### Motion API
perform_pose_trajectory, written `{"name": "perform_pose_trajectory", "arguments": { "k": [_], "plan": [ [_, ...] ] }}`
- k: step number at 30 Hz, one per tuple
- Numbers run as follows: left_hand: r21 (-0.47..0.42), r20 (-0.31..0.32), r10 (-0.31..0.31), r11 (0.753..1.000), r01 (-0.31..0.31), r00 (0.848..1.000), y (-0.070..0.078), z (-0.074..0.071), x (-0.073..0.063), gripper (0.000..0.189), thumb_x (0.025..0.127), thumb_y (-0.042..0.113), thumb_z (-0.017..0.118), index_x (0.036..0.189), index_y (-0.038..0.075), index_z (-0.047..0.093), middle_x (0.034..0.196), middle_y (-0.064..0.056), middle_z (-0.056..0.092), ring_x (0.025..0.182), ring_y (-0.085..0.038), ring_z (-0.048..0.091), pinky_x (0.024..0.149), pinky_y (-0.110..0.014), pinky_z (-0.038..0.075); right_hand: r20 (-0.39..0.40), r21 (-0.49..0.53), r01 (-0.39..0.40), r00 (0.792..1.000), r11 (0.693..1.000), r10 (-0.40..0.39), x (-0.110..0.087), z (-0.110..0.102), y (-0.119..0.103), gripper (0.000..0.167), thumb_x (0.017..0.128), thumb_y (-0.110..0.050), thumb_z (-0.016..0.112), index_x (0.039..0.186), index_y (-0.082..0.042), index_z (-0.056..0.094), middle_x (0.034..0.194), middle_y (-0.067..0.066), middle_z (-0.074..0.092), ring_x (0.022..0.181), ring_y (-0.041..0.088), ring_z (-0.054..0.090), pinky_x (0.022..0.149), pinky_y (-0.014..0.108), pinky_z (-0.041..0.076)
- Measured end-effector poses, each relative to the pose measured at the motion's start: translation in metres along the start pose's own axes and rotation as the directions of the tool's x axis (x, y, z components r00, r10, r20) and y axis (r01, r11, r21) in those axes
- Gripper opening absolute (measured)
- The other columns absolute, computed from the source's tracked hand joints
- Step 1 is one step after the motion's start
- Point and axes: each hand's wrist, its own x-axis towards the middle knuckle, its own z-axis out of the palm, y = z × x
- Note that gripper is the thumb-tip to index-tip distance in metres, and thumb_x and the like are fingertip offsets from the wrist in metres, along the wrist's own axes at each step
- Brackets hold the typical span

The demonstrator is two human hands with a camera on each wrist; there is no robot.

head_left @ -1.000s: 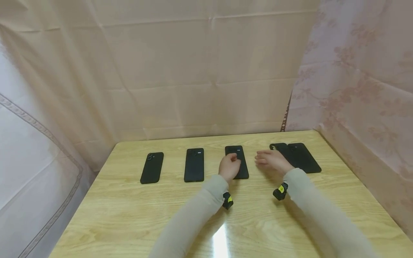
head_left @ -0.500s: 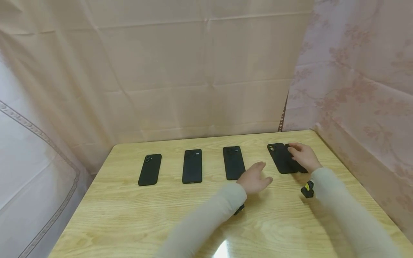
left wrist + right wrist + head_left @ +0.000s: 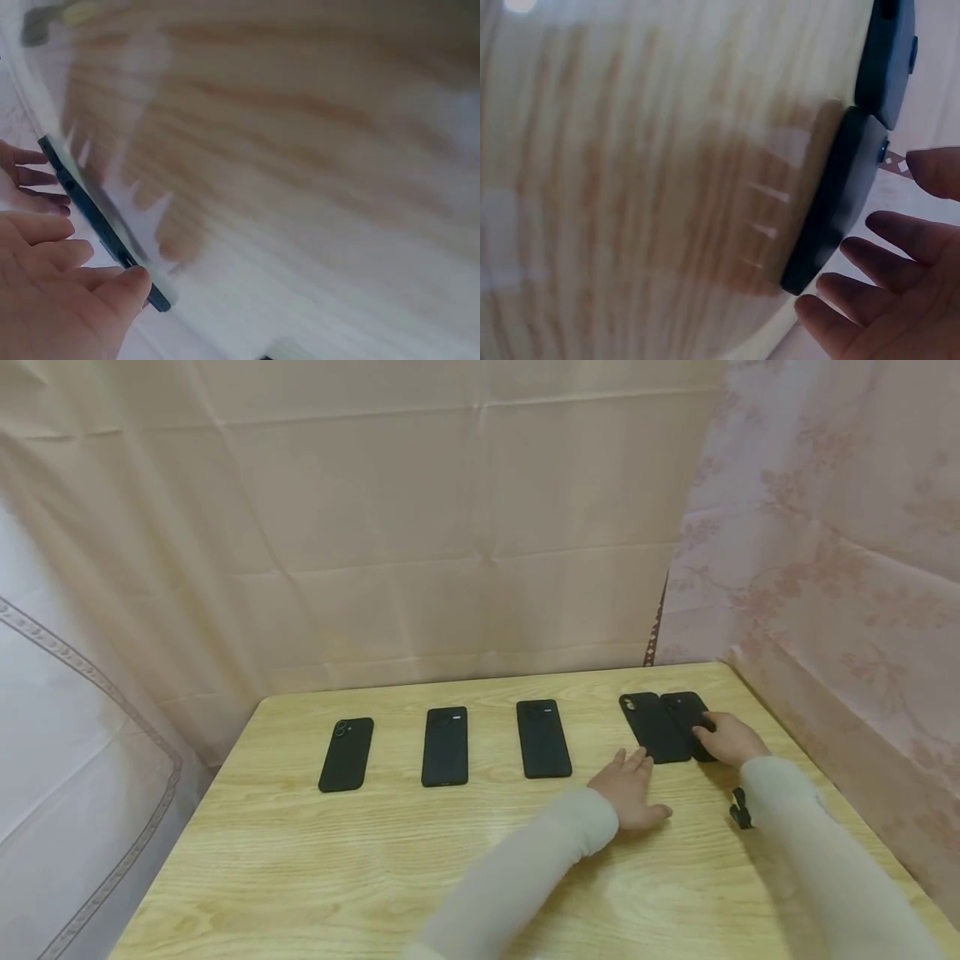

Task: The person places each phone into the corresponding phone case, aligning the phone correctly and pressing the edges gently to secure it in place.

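At the table's right end, a black phone case point(image 3: 654, 728) with a camera cutout lies side by side with a black phone point(image 3: 681, 714). My right hand point(image 3: 731, 740) is at the right edge of this phone and partly covers it. In the right wrist view the fingers of that hand point(image 3: 900, 285) are spread, fingertips right at the phone's side point(image 3: 836, 202). My left hand point(image 3: 628, 790) is spread low over the table, fingertips close to the case's lower end. The left wrist view shows the left hand point(image 3: 67, 292) with loosely extended fingers beside a dark slim edge.
Three more black phones lie in a row to the left: one at the far left point(image 3: 347, 755), one in the middle point(image 3: 445, 747) and one nearer my left hand point(image 3: 543, 738). They rest on a wooden table point(image 3: 337, 860). Beige cloth point(image 3: 375, 527) hangs behind.
Both hands have moved right. The left hand left the third phone and came to the case's lower end; the right hand passed over the case to the rightmost phone's right edge.
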Motion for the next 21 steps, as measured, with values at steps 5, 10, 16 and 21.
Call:
{"name": "perform_pose_trajectory", "arguments": {
  "k": [5,10,16,21],
  "plan": [
    [0.036,0.022,-0.034,0.999,0.034,0.999,0.009,0.009,0.011,0.079,0.093,0.070,0.038,0.157,0.029,0.016,0.163,0.016,0.012,0.152,-0.013,0.013,0.121,-0.021,0.018,0.021,-0.032,0.004,1.000,0.999,-0.004,-0.002,0.003,-0.003,0.062,0.101,-0.026,0.043,0.137,0.024,0.033,0.139,0.047,0.031,0.128,0.062,0.032,0.106,0.069,0.031],
    [0.035,0.026,-0.072,0.997,0.071,0.997,0.014,0.000,0.005,0.079,0.093,0.069,0.040,0.157,0.030,0.017,0.163,0.016,0.015,0.151,-0.012,0.017,0.120,-0.022,0.022,0.035,-0.066,0.013,0.999,0.998,-0.011,-0.001,0.004,-0.006,0.061,0.100,-0.024,0.043,0.136,0.025,0.034,0.140,0.048,0.028,0.128,0.063,0.031,0.106,0.069,0.030],
    [0.061,-0.002,-0.085,0.994,0.085,0.996,0.015,-0.006,-0.001,0.077,0.093,0.068,0.043,0.156,0.030,0.022,0.162,0.015,0.019,0.150,-0.012,0.022,0.119,-0.022,0.025,0.055,-0.084,0.010,0.998,0.996,-0.006,0.002,0.006,-0.007,0.061,0.099,-0.023,0.044,0.137,0.024,0.034,0.141,0.048,0.027,0.129,0.063,0.030,0.106,0.069,0.030],
    [0.105,-0.030,-0.086,0.990,0.089,0.996,0.013,-0.005,-0.001,0.074,0.092,0.066,0.045,0.154,0.030,0.028,0.160,0.016,0.022,0.149,-0.011,0.024,0.117,-0.021,0.028,0.054,-0.106,0.030,0.998,0.994,-0.024,0.003,0.009,-0.007,0.061,0.098,-0.023,0.046,0.137,0.023,0.035,0.140,0.048,0.027,0.128,0.063,0.032,0.106,0.069,0.031]
  ]
}}
